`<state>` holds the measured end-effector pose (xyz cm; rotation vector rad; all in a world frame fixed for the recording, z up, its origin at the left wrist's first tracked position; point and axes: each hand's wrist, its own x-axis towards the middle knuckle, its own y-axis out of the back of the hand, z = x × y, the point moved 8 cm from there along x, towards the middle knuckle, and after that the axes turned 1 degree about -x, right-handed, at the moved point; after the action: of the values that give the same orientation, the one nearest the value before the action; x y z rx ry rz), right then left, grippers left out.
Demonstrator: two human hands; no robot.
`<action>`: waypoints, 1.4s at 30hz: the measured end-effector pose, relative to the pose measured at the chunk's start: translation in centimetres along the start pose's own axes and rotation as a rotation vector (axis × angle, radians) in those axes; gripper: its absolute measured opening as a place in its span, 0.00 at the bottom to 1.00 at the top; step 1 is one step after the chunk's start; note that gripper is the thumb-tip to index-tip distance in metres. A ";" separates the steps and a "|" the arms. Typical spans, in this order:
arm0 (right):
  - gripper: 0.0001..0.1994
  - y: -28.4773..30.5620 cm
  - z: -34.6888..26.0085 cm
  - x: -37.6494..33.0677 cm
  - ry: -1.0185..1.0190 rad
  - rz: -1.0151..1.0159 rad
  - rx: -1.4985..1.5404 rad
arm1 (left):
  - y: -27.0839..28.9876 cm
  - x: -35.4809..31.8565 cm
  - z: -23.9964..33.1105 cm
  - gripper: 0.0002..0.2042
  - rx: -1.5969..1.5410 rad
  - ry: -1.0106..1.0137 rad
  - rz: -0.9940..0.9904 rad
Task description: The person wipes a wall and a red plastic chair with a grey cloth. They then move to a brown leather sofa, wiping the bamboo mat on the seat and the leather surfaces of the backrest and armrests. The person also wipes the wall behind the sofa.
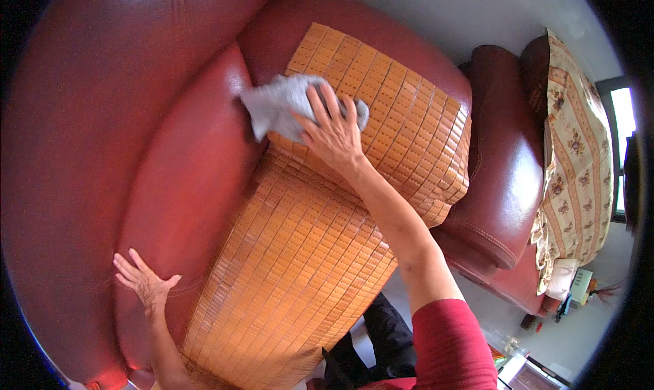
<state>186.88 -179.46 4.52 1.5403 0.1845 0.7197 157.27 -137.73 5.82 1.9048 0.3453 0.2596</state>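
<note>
My right hand (334, 130) is pressed over a bunched grey cloth (279, 104), its fingers bent across it. The cloth lies at the left side of the tan tile mat (409, 114) that covers the sofa's armrest, and its left end reaches the red leather back cushion. It looks slightly blurred. My left hand (143, 281) rests with fingers spread on the red leather sofa back (191, 145) at lower left and holds nothing. Between my arms, a second stretch of tile mat (279, 274) covers the seat.
At the right stands another dark red leather seat (504, 158), partly under a flowered, striped cover (575, 145). A pale green box (581, 286) and other small items sit beyond it. A grey wall (436, 8) runs behind the armrest, and a bright window (621, 138) is at far right.
</note>
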 end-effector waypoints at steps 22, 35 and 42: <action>0.30 4.4 23.0 -28.9 -1.511 0.063 0.252 | 1.2 0.5 1.7 0.69 0.001 0.066 -0.033; 0.27 3.7 4.4 -4.9 -0.102 0.032 -0.081 | 0.3 0.4 1.0 0.69 0.005 -0.005 0.010; 0.20 -2.0 -5.5 -3.5 0.729 -0.456 -0.458 | 0.5 0.2 0.7 0.68 -0.002 -0.008 0.021</action>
<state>181.79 -176.39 1.16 0.7096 0.8260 0.8515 157.71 -138.43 6.09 1.9080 0.3196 0.2665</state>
